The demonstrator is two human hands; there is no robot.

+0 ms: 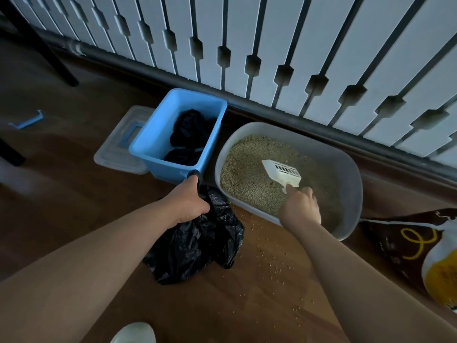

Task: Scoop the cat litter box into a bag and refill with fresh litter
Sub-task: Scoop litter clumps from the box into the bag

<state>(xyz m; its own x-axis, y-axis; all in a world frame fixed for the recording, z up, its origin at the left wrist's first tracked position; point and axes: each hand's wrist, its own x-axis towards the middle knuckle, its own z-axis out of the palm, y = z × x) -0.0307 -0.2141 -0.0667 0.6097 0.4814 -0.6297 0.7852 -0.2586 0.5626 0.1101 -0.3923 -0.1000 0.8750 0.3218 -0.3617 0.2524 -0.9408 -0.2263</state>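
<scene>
A grey oval litter box (pixel 351 169) sits on the wooden floor by the wall, filled with tan litter (pixel 249 174). My right hand (pixel 300 206) grips the handle of a white slotted scoop (pixel 282 170), whose head rests on the litter near the box's middle. My left hand (pixel 191 201) holds the gathered top of a black plastic bag (pixel 197 241), which droops crumpled onto the floor just left of the box.
A blue plastic bin (pixel 160 137) holding dark bags stands left of the box, with a clear lid (pixel 116 149) behind it. A brown and yellow litter sack (pixel 405 243) lies at right. Spilled grains (pixel 269 258) dot the floor. A white slatted radiator cover (pixel 272 40) lines the wall.
</scene>
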